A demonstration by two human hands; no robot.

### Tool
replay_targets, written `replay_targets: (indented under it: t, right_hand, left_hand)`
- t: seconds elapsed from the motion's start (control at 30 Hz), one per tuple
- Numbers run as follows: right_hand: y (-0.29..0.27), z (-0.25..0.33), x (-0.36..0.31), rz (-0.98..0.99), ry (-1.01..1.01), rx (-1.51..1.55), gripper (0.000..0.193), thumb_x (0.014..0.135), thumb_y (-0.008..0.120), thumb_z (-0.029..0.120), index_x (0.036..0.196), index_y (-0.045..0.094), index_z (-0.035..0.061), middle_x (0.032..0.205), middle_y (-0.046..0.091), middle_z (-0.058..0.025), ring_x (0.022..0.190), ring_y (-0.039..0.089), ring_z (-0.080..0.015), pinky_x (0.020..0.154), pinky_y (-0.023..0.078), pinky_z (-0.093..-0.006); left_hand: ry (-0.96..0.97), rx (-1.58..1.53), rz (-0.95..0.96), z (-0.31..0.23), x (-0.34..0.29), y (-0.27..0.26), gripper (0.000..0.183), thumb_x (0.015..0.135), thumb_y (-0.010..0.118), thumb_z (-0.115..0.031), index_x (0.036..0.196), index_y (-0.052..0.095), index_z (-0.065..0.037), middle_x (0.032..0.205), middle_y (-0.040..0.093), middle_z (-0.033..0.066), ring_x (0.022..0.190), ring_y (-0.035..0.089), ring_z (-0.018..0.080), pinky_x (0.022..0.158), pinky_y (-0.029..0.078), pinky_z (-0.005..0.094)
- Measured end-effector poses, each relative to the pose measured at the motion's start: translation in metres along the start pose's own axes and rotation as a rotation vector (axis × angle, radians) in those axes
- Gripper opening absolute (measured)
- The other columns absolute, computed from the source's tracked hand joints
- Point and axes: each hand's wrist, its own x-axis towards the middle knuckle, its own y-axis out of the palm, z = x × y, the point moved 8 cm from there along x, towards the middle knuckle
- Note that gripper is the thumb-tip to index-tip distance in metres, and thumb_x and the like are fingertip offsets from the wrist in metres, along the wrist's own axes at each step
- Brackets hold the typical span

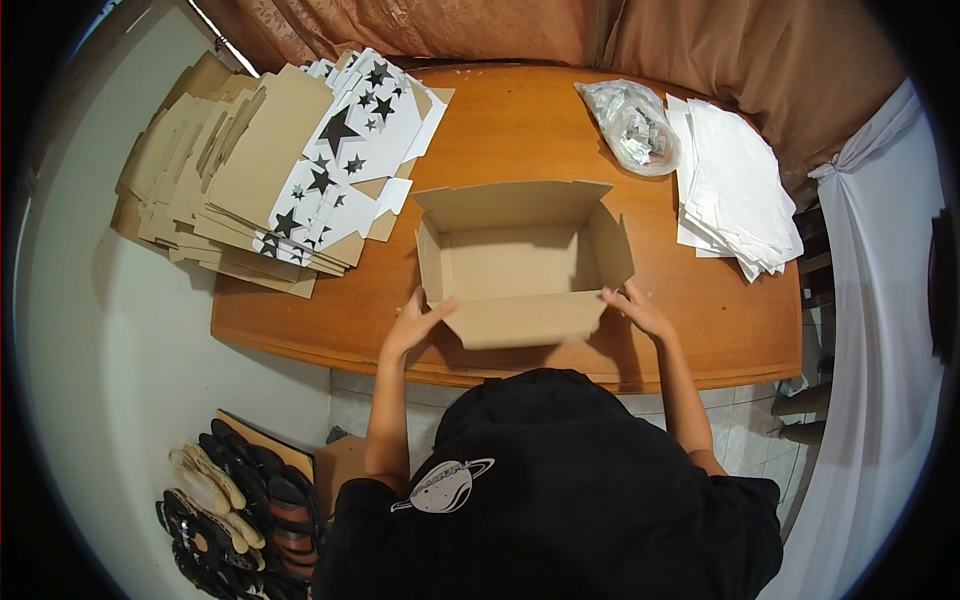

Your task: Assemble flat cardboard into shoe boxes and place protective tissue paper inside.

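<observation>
In front of me on the table is an open cardboard box (512, 262), brown and bare inside. Its side walls stand up, and its near flap (525, 318) folds outward toward me. At the near left corner my left hand (412, 322) grips the box, thumb over the flap's edge and fingers at the outer side. My right hand (638, 308) has the near right corner in the same kind of hold, its fingers partly hidden by the cardboard.
Left on the wooden table (500, 120) lies a pile of flat cardboard blanks (260, 130), some white with black stars (338, 130). At the back right are a clear plastic bag of small items (640, 130) and a stack of white paper (730, 180). Shoes (240, 500) sit lower left.
</observation>
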Motion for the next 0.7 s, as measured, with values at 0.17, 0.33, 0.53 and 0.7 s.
replay_targets:
  t: [0.17,0.33,0.53,0.7]
  right_hand:
    - [-0.004,-0.003,-0.003,-0.017,-0.035,-0.186,0.066,0.076,0.071,0.031,0.126,0.041,0.0014,0.109,0.054,-0.0081,0.085,0.045,-0.0152,0.076,0.039,-0.0272]
    - [-0.003,-0.012,0.000,-0.081,-0.125,-0.161,0.066,0.078,0.069,0.032,0.128,0.039,0.0014,0.110,0.053,-0.0070,0.087,0.045,-0.0143,0.085,0.037,-0.0303]
    - [0.000,0.004,-0.007,0.011,0.132,-0.308,0.075,0.076,0.070,0.036,0.133,0.034,0.0025,0.128,0.046,-0.0123,0.116,0.042,-0.0227,0.105,0.016,-0.0419]
    - [-0.018,0.089,-0.019,-0.250,-0.397,-0.360,0.079,0.075,0.070,0.031,0.136,0.028,0.0029,0.140,0.032,-0.0143,0.132,0.025,-0.0269,0.107,0.014,-0.0463]
  left_hand:
    - [-0.038,0.572,-0.139,-0.012,-0.009,0.005,0.095,0.067,0.073,-0.047,0.137,0.027,-0.003,0.129,0.048,0.0122,0.123,0.041,0.0319,0.101,-0.003,0.0634]
    - [0.750,0.632,-0.634,-0.058,-0.041,0.007,0.098,0.065,0.072,-0.047,0.143,0.017,-0.023,0.136,0.039,0.0148,0.125,0.037,0.0337,0.100,0.001,0.0651]
    - [0.522,1.264,-0.543,-0.053,-0.035,0.024,0.098,0.066,0.070,-0.047,0.143,0.015,-0.023,0.132,0.041,0.0178,0.123,0.039,0.0344,0.100,0.004,0.0650]
    - [0.157,0.704,-0.447,-0.034,-0.025,0.000,0.111,0.063,0.067,-0.058,0.143,0.007,-0.011,0.120,0.050,0.0215,0.114,0.045,0.0356,0.101,0.006,0.0645]
